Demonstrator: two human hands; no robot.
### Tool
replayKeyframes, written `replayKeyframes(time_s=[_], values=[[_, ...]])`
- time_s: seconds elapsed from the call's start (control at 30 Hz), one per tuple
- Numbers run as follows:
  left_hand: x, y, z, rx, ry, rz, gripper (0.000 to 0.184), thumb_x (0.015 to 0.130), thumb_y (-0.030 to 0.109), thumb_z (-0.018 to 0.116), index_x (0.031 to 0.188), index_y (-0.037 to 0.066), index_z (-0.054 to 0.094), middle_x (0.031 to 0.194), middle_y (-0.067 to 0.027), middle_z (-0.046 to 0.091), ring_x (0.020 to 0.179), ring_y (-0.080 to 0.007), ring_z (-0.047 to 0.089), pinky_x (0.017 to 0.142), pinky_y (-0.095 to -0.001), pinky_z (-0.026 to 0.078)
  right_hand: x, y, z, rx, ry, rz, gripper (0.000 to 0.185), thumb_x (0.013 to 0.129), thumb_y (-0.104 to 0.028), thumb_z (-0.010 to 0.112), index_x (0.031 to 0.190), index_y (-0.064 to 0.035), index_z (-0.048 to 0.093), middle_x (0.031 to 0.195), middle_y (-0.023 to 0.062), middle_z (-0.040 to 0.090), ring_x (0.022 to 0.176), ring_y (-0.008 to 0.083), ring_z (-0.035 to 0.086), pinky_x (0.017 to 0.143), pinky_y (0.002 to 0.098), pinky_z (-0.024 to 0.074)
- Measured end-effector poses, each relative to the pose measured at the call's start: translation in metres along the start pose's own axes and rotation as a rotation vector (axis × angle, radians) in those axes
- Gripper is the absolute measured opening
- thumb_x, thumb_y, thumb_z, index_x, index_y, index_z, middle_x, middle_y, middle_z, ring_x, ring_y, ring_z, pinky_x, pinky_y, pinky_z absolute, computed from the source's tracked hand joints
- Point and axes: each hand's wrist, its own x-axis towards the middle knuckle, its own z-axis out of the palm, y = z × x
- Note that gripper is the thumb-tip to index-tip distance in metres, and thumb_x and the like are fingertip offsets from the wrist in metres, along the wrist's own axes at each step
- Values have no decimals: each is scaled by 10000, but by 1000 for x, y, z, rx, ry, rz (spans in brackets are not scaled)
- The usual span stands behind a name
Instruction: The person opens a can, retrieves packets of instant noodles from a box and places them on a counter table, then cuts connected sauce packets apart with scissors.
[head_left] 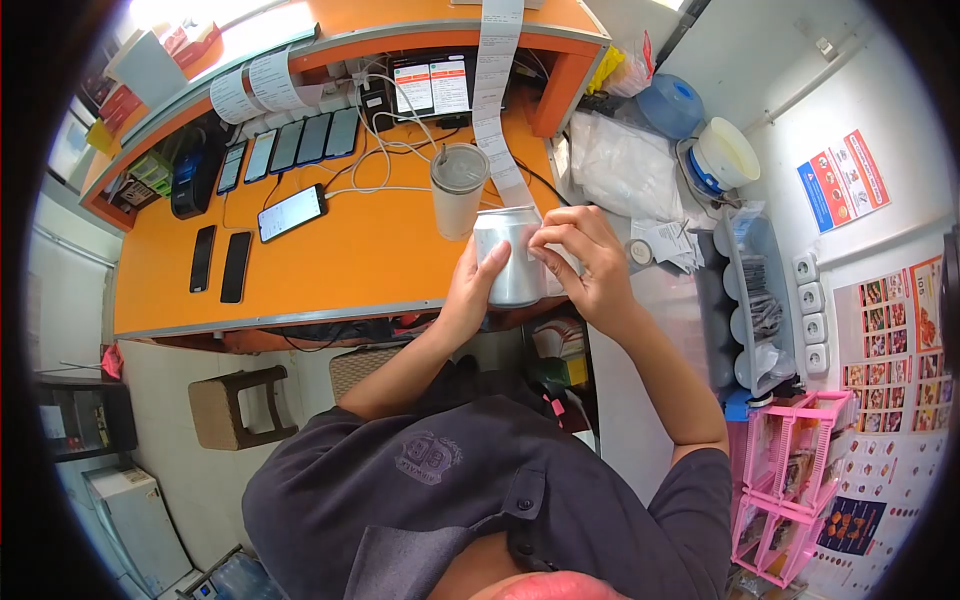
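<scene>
A plain silver drink can (515,272) is held upright in front of me, near the table's front edge. My left hand (470,288) wraps the can's left side, its thumb lying across the front. At the can's upper right, my right hand (592,262) is closed, thumb and fingertips pinched together against the wall. A small pale patch shows at those fingertips, too small to name. Just behind the can stands a lidded cup (460,195) with a whitish body. A long printed paper strip (495,100) hangs down behind the can.
Several phones (292,212) lie on the orange table (370,270), some with charging cables. A tablet screen (430,85) stands under the shelf. To the right are a grey bin holder (735,300) with packets and a pink rack (795,460). A stool (225,410) stands left.
</scene>
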Motion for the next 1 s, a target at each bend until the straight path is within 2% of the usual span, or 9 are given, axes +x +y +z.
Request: replayKeyframes(time_s=[0.1,0.3,0.43,0.53,0.63,0.77,0.83,0.93,1.0], values=[[3,-6,-5,-56,1,-39,472,879,338,470,1200,4,386,1087,-101,494,1003,-145,472,864,-278,377,-2,2,1,109,-54,101,90,733,-57,649,791,-28,588,871,69,538,811,208,507,712,306,400],[7,-14,-5,18,30,12,463,889,348,449,1199,9,390,1080,-85,493,981,-133,477,836,-272,395,-9,-2,-13,389,-207,293,107,742,-75,654,790,-23,573,862,60,518,821,150,494,743,275,391],[14,-9,-9,8,103,24,456,890,340,455,1199,11,389,1082,-76,490,974,-135,473,839,-271,393,-20,-25,-25,528,-206,395,83,764,-53,635,788,-19,563,863,53,505,835,135,496,751,261,393],[13,-17,-4,121,145,119,496,854,338,522,1198,8,385,1041,-77,508,934,-139,495,811,-271,410,-43,-5,-24,749,5,463,53,787,-52,619,813,-28,579,910,45,513,849,109,506,750,245,421],[18,-29,0,268,12,240,609,761,366,636,1180,-2,390,956,-97,549,874,-127,523,771,-273,430,-68,13,-19,886,211,591,82,779,-23,625,836,-32,567,913,41,515,830,113,518,740,248,423],[23,-70,5,626,-168,142,717,637,412,722,1152,20,413,903,-147,594,838,-211,593,746,-314,455,-106,22,-16,988,424,672,106,772,-6,628,843,-46,559,908,40,523,825,113,513,730,256,428],[24,-99,20,672,-249,205,726,601,421,739,1136,41,429,907,-165,603,850,-260,608,738,-338,460,-128,29,-14,941,558,734,105,770,-9,631,834,-52,559,906,40,527,828,112,512,725,257,429],[19,-123,50,752,-389,155,727,595,440,732,1139,63,432,932,-172,599,870,-342,586,735,-375,458,-164,38,-17,905,738,843,129,775,-20,631,854,-76,546,910,34,530,827,118,513,718,260,428],[18,-157,68,817,-440,131,764,593,463,732,1155,51,420,983,-184,585,917,-340,571,781,-370,444,-189,45,-25,897,839,902,139,782,-37,630,869,-92,537,911,28,530,824,119,512,722,267,424]])
